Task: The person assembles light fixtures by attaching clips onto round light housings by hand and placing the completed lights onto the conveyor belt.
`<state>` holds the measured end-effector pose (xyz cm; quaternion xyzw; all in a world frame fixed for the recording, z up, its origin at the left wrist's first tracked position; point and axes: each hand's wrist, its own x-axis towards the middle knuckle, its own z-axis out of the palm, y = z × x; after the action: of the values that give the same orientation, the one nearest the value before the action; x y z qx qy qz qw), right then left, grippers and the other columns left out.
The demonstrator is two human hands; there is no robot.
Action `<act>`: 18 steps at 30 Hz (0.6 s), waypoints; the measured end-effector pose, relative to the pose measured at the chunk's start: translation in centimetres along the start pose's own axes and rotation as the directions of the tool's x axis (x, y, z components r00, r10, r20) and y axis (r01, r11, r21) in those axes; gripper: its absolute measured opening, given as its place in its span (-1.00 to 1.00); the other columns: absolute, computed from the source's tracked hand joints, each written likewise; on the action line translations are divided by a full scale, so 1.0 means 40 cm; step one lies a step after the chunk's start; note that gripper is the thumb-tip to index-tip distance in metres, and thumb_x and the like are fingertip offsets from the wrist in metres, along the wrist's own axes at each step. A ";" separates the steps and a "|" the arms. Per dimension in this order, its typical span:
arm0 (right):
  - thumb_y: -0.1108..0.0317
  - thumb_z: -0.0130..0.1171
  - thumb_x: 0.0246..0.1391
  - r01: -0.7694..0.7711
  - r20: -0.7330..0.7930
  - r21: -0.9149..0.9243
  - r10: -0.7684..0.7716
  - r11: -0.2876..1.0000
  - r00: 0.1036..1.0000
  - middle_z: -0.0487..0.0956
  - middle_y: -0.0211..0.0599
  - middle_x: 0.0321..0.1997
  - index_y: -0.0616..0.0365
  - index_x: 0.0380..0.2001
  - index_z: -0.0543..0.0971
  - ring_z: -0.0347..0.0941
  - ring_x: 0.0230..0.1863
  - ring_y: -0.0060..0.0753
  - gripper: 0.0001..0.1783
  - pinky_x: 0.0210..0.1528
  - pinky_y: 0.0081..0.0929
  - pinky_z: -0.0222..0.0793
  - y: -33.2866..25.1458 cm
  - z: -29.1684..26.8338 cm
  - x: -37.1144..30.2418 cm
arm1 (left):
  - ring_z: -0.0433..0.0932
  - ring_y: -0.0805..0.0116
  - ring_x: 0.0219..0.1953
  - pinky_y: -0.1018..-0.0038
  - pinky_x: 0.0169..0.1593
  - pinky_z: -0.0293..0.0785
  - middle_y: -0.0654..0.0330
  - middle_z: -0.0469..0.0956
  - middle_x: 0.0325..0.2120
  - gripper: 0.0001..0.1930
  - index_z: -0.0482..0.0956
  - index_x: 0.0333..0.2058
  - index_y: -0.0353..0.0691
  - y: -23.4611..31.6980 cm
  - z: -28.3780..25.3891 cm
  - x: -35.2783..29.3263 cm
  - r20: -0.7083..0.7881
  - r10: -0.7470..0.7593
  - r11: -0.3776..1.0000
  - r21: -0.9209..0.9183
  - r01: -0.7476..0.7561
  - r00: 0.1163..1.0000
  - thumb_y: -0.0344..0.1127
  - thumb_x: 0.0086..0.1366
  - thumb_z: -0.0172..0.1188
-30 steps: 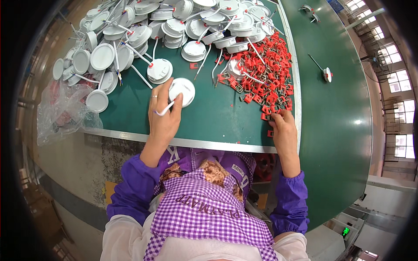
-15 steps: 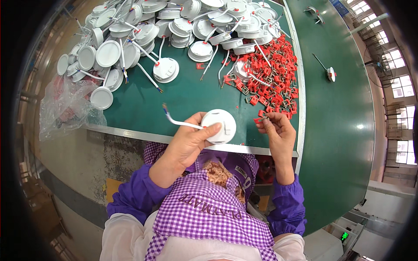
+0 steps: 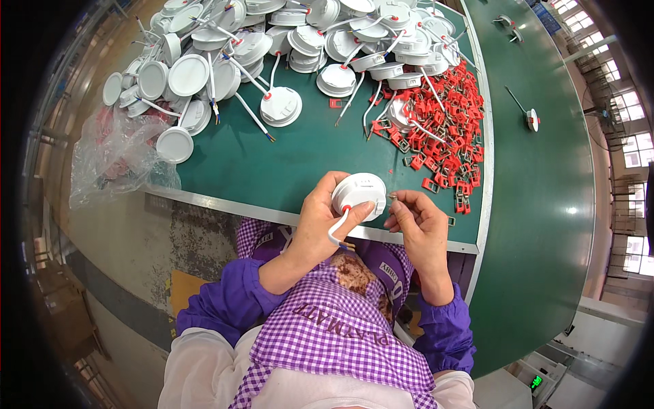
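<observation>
Being gripped in the left hand, its thumb laid on the back face, a white round plastic fixture with a short white cable is held above the worktop's near edge. Just right of it, a small metal-looking piece, mostly hidden, is pinched between thumb and forefinger of the right hand. No red clip can be made out on the visible part of the fixture, so this one is judged unfinished. Beyond the right hand, red plastic-and-metal clips are heaped. Left of the left hand, a crumpled clear plastic bag is seen. Ahead of both hands, many white round fixtures are piled, apparently left to be handled. Farthest right, a few fixtures are set apart on a green surface, possibly done.
</observation>
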<state>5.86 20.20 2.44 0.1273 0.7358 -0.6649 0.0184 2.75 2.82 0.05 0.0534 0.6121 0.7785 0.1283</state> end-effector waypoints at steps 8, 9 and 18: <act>0.56 0.15 0.17 0.302 -0.132 -0.365 -0.370 0.880 0.919 0.57 -0.24 -0.31 0.33 -0.18 0.52 0.56 -0.40 -0.45 -0.85 -0.37 -0.55 0.47 0.005 0.025 -0.011 | 0.57 0.47 -0.23 0.50 -0.17 0.53 0.15 0.59 -0.26 -0.63 0.45 -0.08 -0.33 -0.023 0.012 0.002 -0.058 0.043 0.999 0.020 -0.041 0.997 -0.37 0.19 0.37; 0.59 0.19 0.10 0.438 -0.103 -0.530 -0.568 0.726 0.817 0.57 -0.17 -0.31 0.31 -0.17 0.53 0.58 -0.38 -0.32 -0.81 -0.37 -0.47 0.46 -0.001 0.026 -0.010 | 0.57 0.47 -0.23 0.50 -0.17 0.53 0.15 0.59 -0.26 -0.63 0.45 -0.08 -0.33 -0.015 0.010 0.001 -0.061 0.043 0.999 0.022 -0.042 0.997 -0.37 0.19 0.37; 0.68 0.18 0.01 0.563 0.184 -0.563 -0.572 0.605 0.799 0.57 -0.13 -0.25 0.26 -0.17 0.55 0.56 -0.33 -0.12 -0.73 -0.33 -0.34 0.49 -0.025 0.026 -0.009 | 0.58 0.48 -0.24 0.52 -0.18 0.54 0.19 0.60 -0.30 -0.67 0.50 -0.10 -0.31 0.019 0.007 0.005 -0.001 -0.028 0.955 0.295 0.027 1.000 -0.51 0.15 0.32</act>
<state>5.85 19.01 3.36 -0.1197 0.9067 -0.3714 -0.1600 2.54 2.98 0.86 0.0645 0.7217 0.6767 0.1308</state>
